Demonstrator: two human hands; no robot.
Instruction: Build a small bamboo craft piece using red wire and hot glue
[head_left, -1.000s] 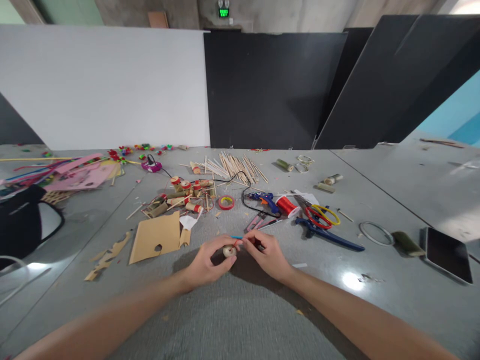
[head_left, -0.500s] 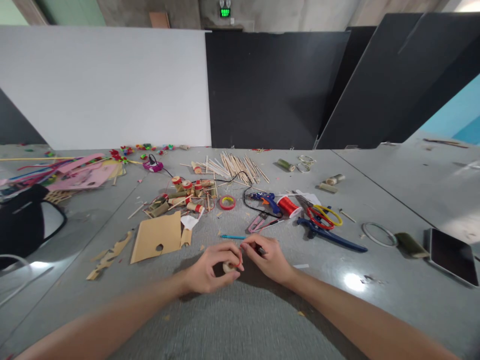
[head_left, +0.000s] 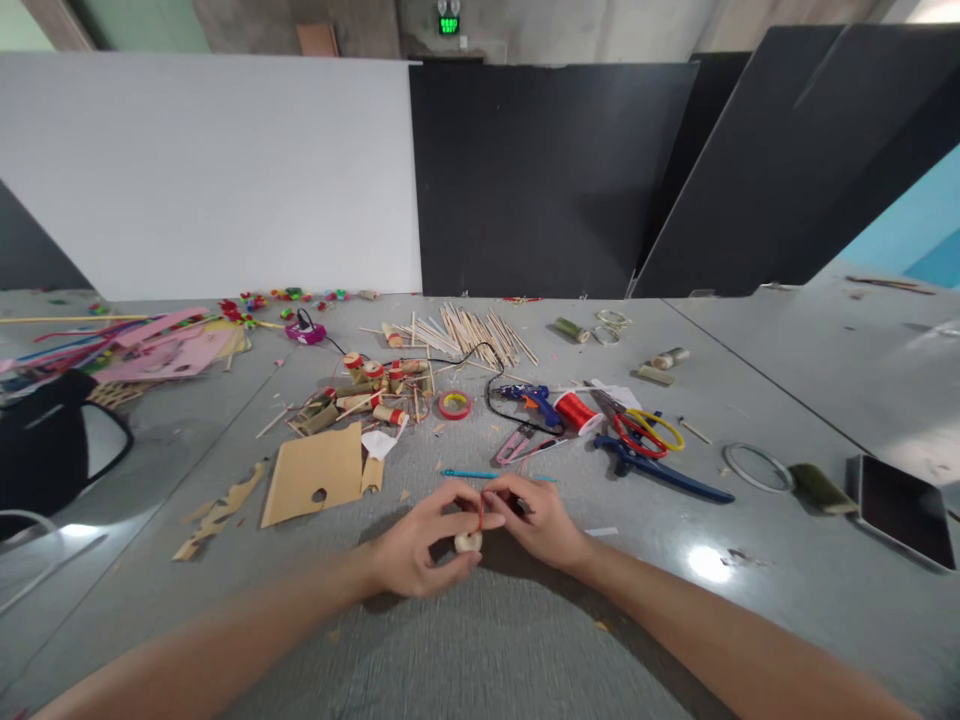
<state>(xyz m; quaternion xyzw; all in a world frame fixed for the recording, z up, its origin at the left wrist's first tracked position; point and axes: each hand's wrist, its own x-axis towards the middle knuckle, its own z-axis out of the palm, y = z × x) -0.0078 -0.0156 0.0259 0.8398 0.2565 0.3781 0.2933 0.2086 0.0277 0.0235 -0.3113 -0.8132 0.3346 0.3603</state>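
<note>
My left hand (head_left: 421,545) is curled round a small pale bamboo piece (head_left: 468,542), held just above the grey table (head_left: 480,640). A thin red thread (head_left: 481,514) runs up from that piece between both hands. My right hand (head_left: 538,520) is closed in a pinch on the thread's end, its fingertips touching the left hand's. Just beyond the hands lies a blue pen (head_left: 469,474).
Farther back lie a brown cardboard sheet (head_left: 313,472), a heap of bamboo spools (head_left: 371,388), a red tape roll (head_left: 454,404), a red thread spool (head_left: 576,411), a blue glue gun (head_left: 534,399), scissors (head_left: 649,437) and wooden sticks (head_left: 469,333). A dark tablet (head_left: 906,508) sits at the right.
Both hands have drawn a little nearer to me. The bamboo piece has turned and dropped lower in the left hand, and the red thread now stands up between the fingers.
</note>
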